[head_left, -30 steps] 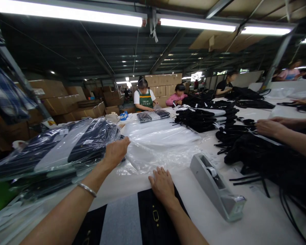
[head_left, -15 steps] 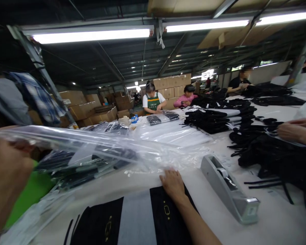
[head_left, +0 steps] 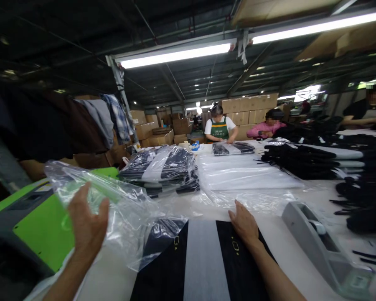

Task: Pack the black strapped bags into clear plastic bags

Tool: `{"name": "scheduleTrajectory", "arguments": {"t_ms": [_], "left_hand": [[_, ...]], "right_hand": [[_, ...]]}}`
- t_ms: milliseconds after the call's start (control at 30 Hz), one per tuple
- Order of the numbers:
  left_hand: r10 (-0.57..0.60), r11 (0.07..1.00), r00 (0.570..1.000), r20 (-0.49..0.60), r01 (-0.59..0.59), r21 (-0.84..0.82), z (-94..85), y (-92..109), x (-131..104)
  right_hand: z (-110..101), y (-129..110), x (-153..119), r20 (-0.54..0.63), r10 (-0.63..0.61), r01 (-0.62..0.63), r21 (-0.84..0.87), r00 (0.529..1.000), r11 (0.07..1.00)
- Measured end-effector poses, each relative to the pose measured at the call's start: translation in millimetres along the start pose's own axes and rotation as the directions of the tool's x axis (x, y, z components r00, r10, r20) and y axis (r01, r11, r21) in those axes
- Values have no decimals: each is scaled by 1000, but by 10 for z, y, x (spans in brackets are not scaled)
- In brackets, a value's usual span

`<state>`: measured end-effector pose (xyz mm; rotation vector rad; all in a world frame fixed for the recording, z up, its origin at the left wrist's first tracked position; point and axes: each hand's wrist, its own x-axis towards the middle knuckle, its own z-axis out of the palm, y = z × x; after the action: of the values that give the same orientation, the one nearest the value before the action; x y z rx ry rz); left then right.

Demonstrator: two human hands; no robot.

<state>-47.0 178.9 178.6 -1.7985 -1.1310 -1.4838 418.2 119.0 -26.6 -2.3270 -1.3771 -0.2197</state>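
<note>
clear plastic bag, black garment with grey centre stripe, bright green machine top, grey tape dispenser

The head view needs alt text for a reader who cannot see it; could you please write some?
The left hand holds a clear plastic bag while the right hand presses a folded black-and-grey garment on a white table.

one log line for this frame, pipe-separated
left hand: holds clear plastic bag | right hand: flat on folded black-and-grey garment | tape dispenser: right, untouched
</note>
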Motion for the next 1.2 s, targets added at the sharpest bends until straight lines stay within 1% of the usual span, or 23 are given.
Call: {"name": "scheduleTrajectory", "arguments": {"t_ms": [33,67,100,133,200,233,267,300,333,433,533,567,633,667,700,733,800,867,933,1000,1100,1167,1200], "left_hand": [[62,997,995,76,-59,-49,103,186,-117],[122,989,966,226,-99,-112,224,409,-234],[212,972,897,387,-151,-182,352,649,-350],[281,955,789,547,-173,-241,480,886,-466],[243,969,540,806,-102,-223,713,1281,-687],[189,982,431,882,-69,-177,813,1411,-787],[138,990,371,918,-48,-129,902,1490,-876],[86,996,328,941,-29,-81,980,1521,-950],[46,999,310,950,-15,-43,1047,1511,-1005],[-23,999,301,953,38,12,1162,1364,-1023],[-72,992,351,933,125,30,1056,1262,-803],[-91,988,381,920,151,35,945,1260,-692],[-89,969,465,881,245,-32,597,1293,-469],[-58,950,502,863,293,-106,372,1316,-383],[4,891,542,841,379,-248,128,1335,-332],[93,816,547,832,436,-379,-118,1343,-325],[317,716,474,821,448,-535,-554,1306,-451],[454,692,409,792,399,-602,-857,1190,-726],[492,701,415,765,333,-631,-1039,1024,-1058],[461,740,441,770,288,-608,-1172,861,-1354],[313,849,442,840,266,-456,-1377,701,-1655],[235,888,458,857,258,-382,-1505,662,-1781],[225,890,475,851,255,-377,-1557,659,-1831]], "right_hand": [[9,8,-10,-28,-13,13,6,1000,1000],[19,16,-19,-57,-29,29,10,998,1000],[29,24,-28,-84,-46,47,9,995,999],[41,31,-35,-106,-63,64,6,992,998],[66,45,-43,-131,-80,80,0,988,997],[79,52,-44,-137,-84,85,-2,987,996],[91,58,-43,-141,-87,87,-3,986,996],[101,63,-41,-146,-87,87,-2,985,996],[108,66,-39,-152,-85,86,0,985,996],[109,63,-39,-167,-77,81,15,983,997],[90,53,-51,-176,-65,75,47,982,996],[85,52,-56,-182,-62,75,62,981,995],[83,60,-58,-204,-61,84,104,977,991],[84,68,-54,-222,-63,94,132,973,987],[83,75,-47,-243,-65,107,167,968,980],[75,81,-38,-267,-66,123,206,961,971],[14,83,-34,-319,-77,173,285,945,943],[-139,68,-85,-360,-140,269,340,922,901],[-393,41,-230,-368,-246,382,363,897,850],[-714,17,-474,-336,-360,473,366,870,802],[-1187,16,-939,-268,-506,571,319,820,756],[-1423,27,-1235,-241,-608,654,250,756,714],[-1507,25,-1362,-231,-665,704,210,710,679]]}}
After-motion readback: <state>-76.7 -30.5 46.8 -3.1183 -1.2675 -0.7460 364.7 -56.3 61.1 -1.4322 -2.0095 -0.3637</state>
